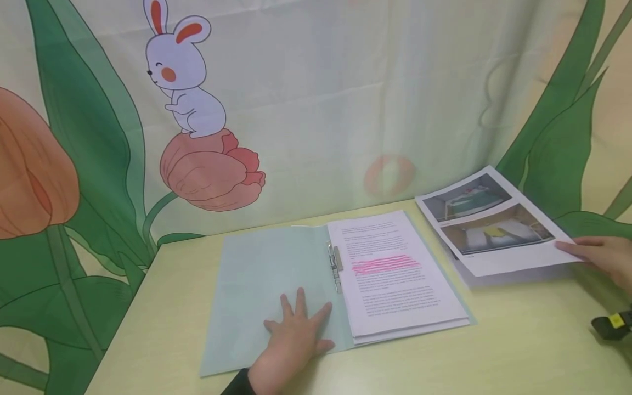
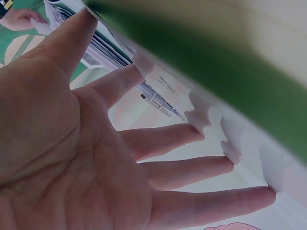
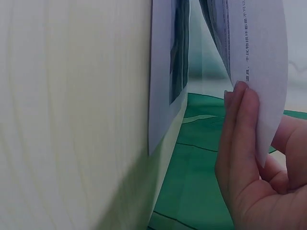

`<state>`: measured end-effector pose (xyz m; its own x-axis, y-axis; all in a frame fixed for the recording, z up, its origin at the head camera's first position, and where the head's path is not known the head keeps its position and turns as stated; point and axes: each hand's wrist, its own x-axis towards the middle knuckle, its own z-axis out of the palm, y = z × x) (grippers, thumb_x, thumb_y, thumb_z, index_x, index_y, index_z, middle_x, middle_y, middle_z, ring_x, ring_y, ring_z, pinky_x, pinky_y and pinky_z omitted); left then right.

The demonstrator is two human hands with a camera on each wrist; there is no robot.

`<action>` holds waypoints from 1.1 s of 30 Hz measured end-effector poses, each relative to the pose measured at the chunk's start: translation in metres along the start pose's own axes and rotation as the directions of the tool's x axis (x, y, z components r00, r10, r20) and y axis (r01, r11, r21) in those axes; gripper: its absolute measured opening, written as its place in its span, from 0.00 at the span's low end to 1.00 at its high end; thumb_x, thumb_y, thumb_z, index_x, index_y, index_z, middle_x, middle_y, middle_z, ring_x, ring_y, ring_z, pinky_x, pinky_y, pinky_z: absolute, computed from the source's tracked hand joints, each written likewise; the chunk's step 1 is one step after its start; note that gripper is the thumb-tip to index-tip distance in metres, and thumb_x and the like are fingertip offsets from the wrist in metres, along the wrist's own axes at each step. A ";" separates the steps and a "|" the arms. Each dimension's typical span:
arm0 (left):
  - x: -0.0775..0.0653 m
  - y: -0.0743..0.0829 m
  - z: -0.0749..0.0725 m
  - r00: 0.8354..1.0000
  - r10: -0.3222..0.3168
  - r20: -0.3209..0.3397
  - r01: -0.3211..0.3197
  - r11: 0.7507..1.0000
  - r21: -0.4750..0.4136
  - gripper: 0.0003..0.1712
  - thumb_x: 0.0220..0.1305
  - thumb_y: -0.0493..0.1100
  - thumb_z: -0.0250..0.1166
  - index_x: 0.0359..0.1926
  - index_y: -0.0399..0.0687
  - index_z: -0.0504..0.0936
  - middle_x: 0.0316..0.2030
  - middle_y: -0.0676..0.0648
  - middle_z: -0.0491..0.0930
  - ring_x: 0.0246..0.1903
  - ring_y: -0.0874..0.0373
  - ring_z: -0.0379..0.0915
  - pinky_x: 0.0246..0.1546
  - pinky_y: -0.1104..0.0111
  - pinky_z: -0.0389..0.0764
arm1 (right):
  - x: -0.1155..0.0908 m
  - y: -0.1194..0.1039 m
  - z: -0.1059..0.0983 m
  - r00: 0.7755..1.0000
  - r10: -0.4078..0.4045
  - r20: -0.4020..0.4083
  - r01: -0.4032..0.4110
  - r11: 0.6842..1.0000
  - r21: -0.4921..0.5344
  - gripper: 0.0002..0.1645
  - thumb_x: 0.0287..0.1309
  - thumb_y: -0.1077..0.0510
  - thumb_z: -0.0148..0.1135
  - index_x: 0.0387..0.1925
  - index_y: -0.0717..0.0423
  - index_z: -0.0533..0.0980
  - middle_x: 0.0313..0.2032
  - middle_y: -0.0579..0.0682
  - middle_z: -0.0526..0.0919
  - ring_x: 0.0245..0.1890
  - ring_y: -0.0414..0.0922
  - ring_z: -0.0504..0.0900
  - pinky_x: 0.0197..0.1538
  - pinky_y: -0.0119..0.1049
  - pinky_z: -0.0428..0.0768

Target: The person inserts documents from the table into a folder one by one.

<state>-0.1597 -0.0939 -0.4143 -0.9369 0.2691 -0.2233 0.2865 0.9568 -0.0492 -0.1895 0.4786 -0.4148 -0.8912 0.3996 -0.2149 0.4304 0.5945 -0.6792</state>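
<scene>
A light blue-green folder lies spread flat, with a metal clip along its spine. On its right side rests a stack of printed pages, the top one bearing pink highlighted lines. My left hand touches the bare left cover with its fingers spread; in the left wrist view the fingertips meet the cover. My right hand pinches the corner of a sheet with two photos, lifted at a tilt. The right wrist view shows the sheet between thumb and fingers.
Under the raised sheet, another printed sheet lies on the pale wood-look table. A curtain with a rabbit and tulips hangs behind the table's back edge. A black strap with a yellow mark shows at the right.
</scene>
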 end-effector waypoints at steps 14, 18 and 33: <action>0.000 -0.001 0.002 1.000 0.003 -0.020 -0.003 1.000 -0.010 0.40 0.56 0.71 0.63 0.69 0.73 0.68 0.71 0.35 0.54 0.67 0.27 0.49 0.42 0.29 0.64 | -0.016 -0.030 0.012 0.989 -0.145 0.037 0.148 0.987 -0.068 0.53 0.67 0.35 0.53 0.63 0.83 0.59 0.58 0.80 0.60 0.49 0.65 0.70 0.39 0.44 0.77; 0.000 -0.001 0.002 1.000 0.002 -0.017 -0.002 1.000 -0.009 0.40 0.56 0.71 0.63 0.69 0.73 0.68 0.71 0.35 0.53 0.67 0.27 0.49 0.42 0.29 0.64 | -0.020 -0.043 0.021 0.979 -0.201 0.042 0.204 0.972 -0.114 0.52 0.66 0.33 0.53 0.64 0.79 0.61 0.59 0.79 0.62 0.49 0.63 0.71 0.38 0.42 0.72; 0.001 -0.001 0.002 1.000 0.002 -0.008 -0.002 1.000 -0.008 0.40 0.56 0.71 0.63 0.69 0.74 0.67 0.71 0.35 0.53 0.67 0.27 0.49 0.43 0.29 0.64 | -0.025 -0.093 0.068 0.942 -0.303 0.146 0.320 0.942 -0.106 0.46 0.66 0.36 0.57 0.60 0.78 0.67 0.55 0.76 0.69 0.48 0.64 0.73 0.36 0.36 0.74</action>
<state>-0.1604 -0.0953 -0.4160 -0.9379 0.2720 -0.2153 0.2869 0.9571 -0.0408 -0.2172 0.3658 -0.3939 -0.9906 0.0942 -0.0988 0.1356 0.7614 -0.6340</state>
